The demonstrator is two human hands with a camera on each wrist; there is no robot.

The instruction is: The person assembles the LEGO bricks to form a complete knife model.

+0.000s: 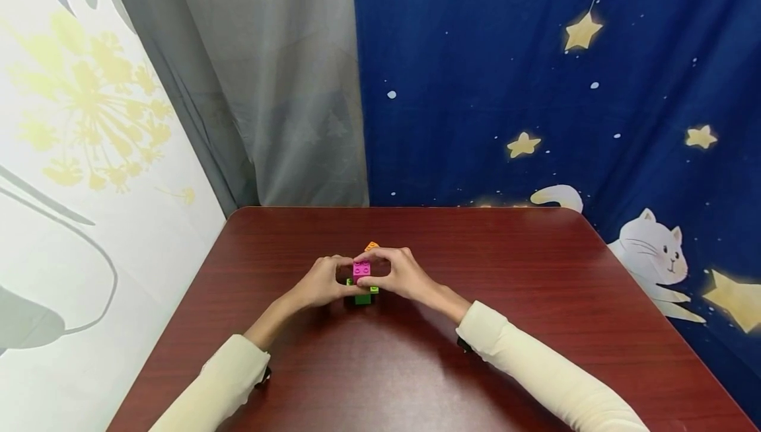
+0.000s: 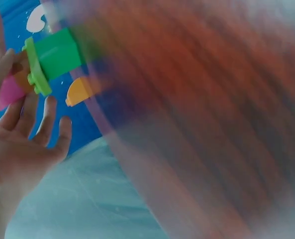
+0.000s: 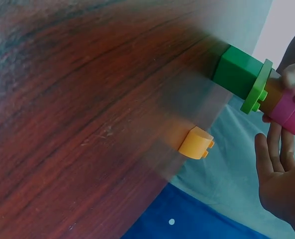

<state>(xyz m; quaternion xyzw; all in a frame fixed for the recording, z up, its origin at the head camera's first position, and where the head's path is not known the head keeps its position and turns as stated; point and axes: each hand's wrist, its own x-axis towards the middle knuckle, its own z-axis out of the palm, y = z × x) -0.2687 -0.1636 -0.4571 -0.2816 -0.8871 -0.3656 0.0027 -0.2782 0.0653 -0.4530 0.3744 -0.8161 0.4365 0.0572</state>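
Note:
A small tower of toy building bricks stands upright on the table between both hands. At its bottom is a dark green brick [image 1: 362,299]; a thin lime green plate [image 3: 257,88] sits on that. Above come a brownish-orange brick [image 3: 270,95] and, topmost, a pink brick [image 1: 361,271] with studs facing up. My right hand [image 1: 405,275] pinches the pink brick between thumb and index finger. From the other side my left hand [image 1: 320,283] holds the tower's upper part, its thumb lower across the front. The other fingers of both hands are partly hidden in the head view.
Just behind the tower a loose orange brick with a rounded side [image 3: 196,143] rests on the dark red wooden table [image 1: 475,253]. Grey and blue star-patterned curtains [image 1: 452,88] hang past the far edge; a white patterned panel [image 1: 119,220] stands on the left.

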